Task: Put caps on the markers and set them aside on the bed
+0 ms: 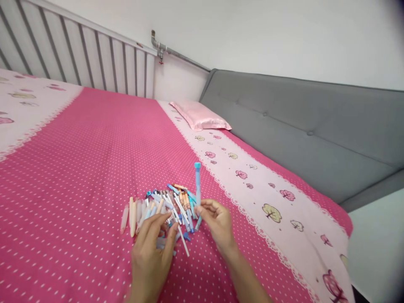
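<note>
My right hand (217, 221) pinches a light blue pen (198, 181) between thumb and fingers. The pen stands upright with its brighter blue cap end at the top. Beneath and left of it lies a loose pile of pens (179, 202) in white, pale blue, brown and orange, many overlapping. Over the near left part of this pile, my left hand (154, 242) is curved with thumb and fingers apart, hiding some of the pens. A thin white stick-like piece (183, 242) pokes out beside its thumb. Cream and pinkish pens (132, 216) lie at the pile's left edge.
The pile rests on a bed with a pink dotted sheet (110, 147) and a white tree-patterned band. A pink pillow (200, 115) lies by the grey padded headboard (293, 122). White slats (85, 50) and a pipe (170, 50) line the far side.
</note>
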Demonstrator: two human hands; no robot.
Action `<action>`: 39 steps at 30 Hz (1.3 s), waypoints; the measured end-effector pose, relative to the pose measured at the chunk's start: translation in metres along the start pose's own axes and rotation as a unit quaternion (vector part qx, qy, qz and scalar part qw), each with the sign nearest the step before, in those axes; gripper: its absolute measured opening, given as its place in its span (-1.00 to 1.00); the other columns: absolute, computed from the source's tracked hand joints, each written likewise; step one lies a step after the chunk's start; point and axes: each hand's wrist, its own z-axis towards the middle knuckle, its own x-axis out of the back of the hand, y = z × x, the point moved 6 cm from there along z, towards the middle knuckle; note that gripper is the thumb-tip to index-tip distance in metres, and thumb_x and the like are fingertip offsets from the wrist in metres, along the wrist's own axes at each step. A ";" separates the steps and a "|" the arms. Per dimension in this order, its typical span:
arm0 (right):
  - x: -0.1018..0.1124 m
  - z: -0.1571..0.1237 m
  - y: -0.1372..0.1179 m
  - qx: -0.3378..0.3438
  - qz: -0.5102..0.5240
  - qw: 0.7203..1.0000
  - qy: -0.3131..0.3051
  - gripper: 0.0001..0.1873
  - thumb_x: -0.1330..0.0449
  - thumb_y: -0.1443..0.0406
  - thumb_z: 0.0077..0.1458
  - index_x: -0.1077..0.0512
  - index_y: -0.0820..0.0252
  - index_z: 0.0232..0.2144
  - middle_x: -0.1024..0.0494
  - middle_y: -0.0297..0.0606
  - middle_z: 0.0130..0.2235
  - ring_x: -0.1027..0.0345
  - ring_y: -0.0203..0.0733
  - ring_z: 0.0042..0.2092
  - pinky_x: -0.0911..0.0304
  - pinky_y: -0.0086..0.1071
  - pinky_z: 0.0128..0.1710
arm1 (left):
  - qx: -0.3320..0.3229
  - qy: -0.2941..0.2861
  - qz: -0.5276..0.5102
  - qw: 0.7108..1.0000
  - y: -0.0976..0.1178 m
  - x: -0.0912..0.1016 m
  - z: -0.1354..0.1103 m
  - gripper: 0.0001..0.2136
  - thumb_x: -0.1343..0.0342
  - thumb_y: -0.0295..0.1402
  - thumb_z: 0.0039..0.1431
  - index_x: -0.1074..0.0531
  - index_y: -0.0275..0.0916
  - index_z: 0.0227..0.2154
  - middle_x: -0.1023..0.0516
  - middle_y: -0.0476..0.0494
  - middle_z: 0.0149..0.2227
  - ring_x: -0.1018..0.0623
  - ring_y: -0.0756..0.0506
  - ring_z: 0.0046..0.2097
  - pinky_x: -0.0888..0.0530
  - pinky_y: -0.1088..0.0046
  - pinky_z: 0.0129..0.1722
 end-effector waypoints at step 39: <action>0.108 0.101 0.056 0.004 -0.536 0.789 0.301 -0.59 -0.08 0.20 0.00 -0.41 0.31 -0.13 -0.47 -0.05 -0.15 -0.29 -0.06 -0.12 -0.13 -0.33 -0.20 | 0.027 -0.018 0.043 0.999 -0.012 -0.005 -0.003 -0.80 -0.04 -0.26 0.10 -0.43 -0.19 -0.24 -0.38 -0.14 -0.16 -0.49 -0.02 -0.31 -0.49 0.46 -0.41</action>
